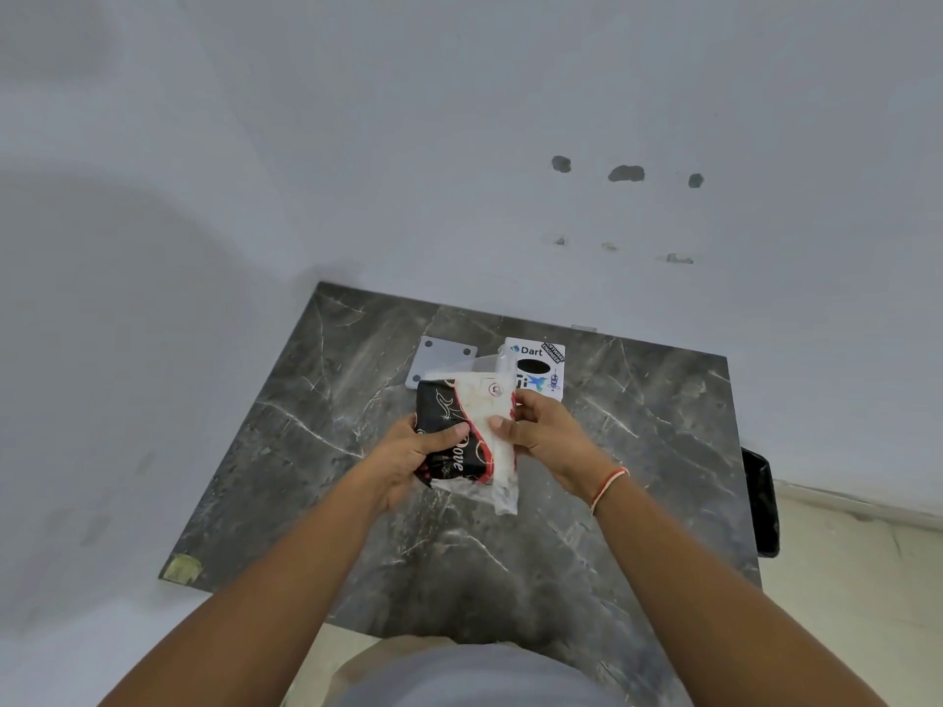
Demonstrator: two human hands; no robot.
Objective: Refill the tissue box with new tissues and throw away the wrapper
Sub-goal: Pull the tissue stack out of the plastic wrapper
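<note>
Held above table (326,400) centre: tissue pack (462,436), long axis near-to-far. Left hand (408,454) closed on wrapper (439,426); right hand (541,431) pinching tissues (502,451). Box (536,369) near far edge, contents unseen.

Both hands grip the tissue pack (467,441) over the marble worktop (638,451): left hand (408,459) on the wrapper (black-and-red), right hand (543,436) pinching white tissues.

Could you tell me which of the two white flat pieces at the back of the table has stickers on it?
The right-hand white piece, reading "Dart", with a dark oval opening; the left plate is plain with corner holes.
</note>
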